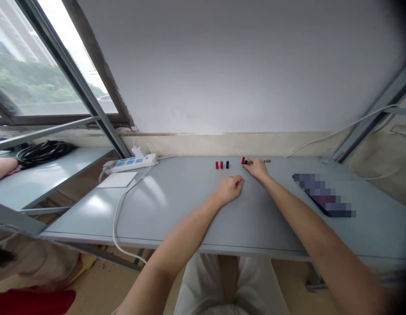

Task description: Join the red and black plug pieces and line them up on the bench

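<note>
My right hand reaches to the back of the grey table, its fingertips closed at a small black cylinder. A small red cylinder, slightly tilted, is right beside those fingertips. My left hand rests nearer to me with its fingers curled together; whatever is inside them, if anything, is hidden. Beyond it, two red cylinders and one black cylinder stand in a row. Several tiny dark pieces lie just right of my right hand.
A white power strip and a flat white box are at the table's left, with a white cable running over the front edge. A pixelated dark object lies at right. Another person's arm shows far left near coiled black cable.
</note>
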Demonstrator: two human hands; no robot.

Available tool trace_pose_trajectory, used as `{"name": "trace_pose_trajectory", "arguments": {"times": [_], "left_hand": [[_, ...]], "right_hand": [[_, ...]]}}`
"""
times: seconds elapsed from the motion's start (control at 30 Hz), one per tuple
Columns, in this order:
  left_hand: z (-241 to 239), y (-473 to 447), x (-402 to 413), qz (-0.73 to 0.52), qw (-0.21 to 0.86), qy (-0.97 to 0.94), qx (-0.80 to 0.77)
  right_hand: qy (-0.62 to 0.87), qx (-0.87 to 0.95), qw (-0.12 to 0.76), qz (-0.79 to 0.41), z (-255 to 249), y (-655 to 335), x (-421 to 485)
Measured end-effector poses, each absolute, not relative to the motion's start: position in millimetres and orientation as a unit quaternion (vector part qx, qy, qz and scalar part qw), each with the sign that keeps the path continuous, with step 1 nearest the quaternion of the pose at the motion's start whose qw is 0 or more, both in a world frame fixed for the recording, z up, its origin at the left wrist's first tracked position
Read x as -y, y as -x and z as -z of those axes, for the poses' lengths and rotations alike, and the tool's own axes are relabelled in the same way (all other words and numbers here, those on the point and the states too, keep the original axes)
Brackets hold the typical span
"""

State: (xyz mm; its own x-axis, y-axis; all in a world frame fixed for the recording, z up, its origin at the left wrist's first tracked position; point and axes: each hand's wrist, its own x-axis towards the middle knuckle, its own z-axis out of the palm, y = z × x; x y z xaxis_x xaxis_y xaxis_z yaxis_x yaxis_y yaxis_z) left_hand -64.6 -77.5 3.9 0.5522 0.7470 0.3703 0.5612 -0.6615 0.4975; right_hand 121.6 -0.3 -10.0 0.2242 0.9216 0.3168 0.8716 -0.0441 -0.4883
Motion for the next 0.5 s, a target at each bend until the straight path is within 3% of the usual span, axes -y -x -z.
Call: {"name": "trace_pose_trajectory", "arguments": {"times": [0.5], "left_hand": [[-7.2, 63.8, 80.0, -0.265, 0.156, -0.875, -0.375]], "right_hand": [[0.74, 0.619, 0.261, -0.043, 1.9, -112.9, 2.2]]}}
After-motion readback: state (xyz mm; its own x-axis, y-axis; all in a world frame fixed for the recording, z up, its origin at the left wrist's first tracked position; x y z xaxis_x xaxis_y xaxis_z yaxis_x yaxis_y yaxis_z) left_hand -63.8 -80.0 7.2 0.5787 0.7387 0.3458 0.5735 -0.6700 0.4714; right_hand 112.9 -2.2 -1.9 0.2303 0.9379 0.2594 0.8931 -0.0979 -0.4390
